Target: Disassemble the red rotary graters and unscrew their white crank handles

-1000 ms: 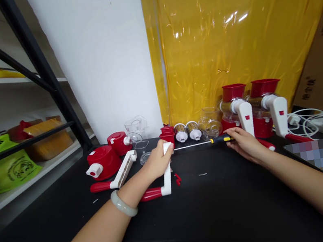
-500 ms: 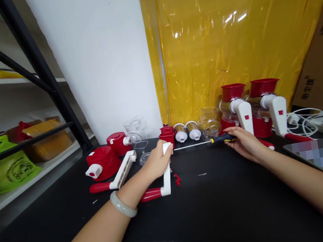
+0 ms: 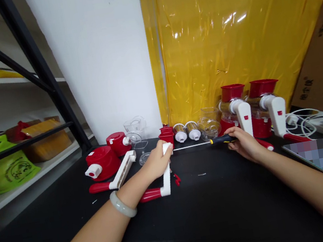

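My left hand (image 3: 156,160) is closed around the upper end of a white crank handle (image 3: 167,180), whose red grip (image 3: 151,195) points left at the bottom. A screwdriver (image 3: 222,139) with a dark blue and yellow handle is in my right hand (image 3: 244,144), the fingers closed on its end. Its long metal shaft runs level to the left, and the tip meets the top of the crank handle; the exact contact is hidden. Small red parts (image 3: 177,179) lie on the table just right of the crank. Another white crank handle (image 3: 124,171) rests left of my left hand.
Red grater bases (image 3: 103,163), two drum graters (image 3: 193,131), red pushers (image 3: 166,134) and clear plastic housings (image 3: 210,125) stand along the back. Two assembled rotary graters (image 3: 234,104) and white cables (image 3: 307,123) are at right. A small metal piece (image 3: 202,174) lies mid-table.
My right hand's fingers have closed further round the screwdriver's handle. My left hand and the crank handle have stayed in place.
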A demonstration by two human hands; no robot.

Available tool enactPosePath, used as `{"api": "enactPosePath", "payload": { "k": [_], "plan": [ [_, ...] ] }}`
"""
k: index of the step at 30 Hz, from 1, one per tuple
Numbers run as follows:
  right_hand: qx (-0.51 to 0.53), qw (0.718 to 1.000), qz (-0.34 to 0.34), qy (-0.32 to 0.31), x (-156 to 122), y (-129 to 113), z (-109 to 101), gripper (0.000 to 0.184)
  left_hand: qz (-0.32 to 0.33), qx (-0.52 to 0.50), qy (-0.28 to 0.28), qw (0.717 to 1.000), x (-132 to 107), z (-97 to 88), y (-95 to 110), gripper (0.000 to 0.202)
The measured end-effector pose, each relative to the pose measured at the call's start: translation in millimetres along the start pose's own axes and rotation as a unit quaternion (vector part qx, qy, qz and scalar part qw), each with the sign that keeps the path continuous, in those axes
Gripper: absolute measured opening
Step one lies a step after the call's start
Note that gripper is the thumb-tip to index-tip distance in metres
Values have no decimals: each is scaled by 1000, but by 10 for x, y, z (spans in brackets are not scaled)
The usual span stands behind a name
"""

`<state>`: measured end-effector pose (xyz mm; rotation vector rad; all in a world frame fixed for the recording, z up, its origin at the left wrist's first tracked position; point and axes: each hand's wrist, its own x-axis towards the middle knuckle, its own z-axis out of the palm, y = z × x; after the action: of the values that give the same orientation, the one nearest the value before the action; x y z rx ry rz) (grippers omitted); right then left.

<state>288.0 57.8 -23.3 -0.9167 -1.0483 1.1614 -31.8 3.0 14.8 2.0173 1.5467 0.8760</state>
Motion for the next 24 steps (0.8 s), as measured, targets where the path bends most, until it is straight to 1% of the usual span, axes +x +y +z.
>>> {"api": "enactPosePath", "payload": {
  "k": [3, 9, 13, 17, 19, 21, 24],
  "plan": [
    [22, 999, 19, -27, -22, -9, -14, 12, -3, -4, -3, 1000, -2, 0, 2, 35],
    [38, 998, 33, -42, -1, 18, -68, 12, -7, -10, -6, 1000, -6, -1, 17, 36],
    [37, 999, 18, -28, 20, 39, -67, 13, -4, -7, -4, 1000, -1, -5, 21, 35],
    [10, 1000, 10, 1, 43, 76, -52, 28, 2, -2, -1, 1000, 5, -3, 8, 35],
    [-9, 1000, 10, 9, 54, 94, -53, 32, -1, -1, -2, 1000, 5, 1, 4, 35],
    [-18, 1000, 6, 20, 58, 103, -57, 32, 0, 0, -3, 1000, 3, 5, 6, 34],
    [-17, 999, 4, 32, 54, 96, -56, 28, 2, -1, -3, 1000, -2, 11, 15, 33]
  ]
}}
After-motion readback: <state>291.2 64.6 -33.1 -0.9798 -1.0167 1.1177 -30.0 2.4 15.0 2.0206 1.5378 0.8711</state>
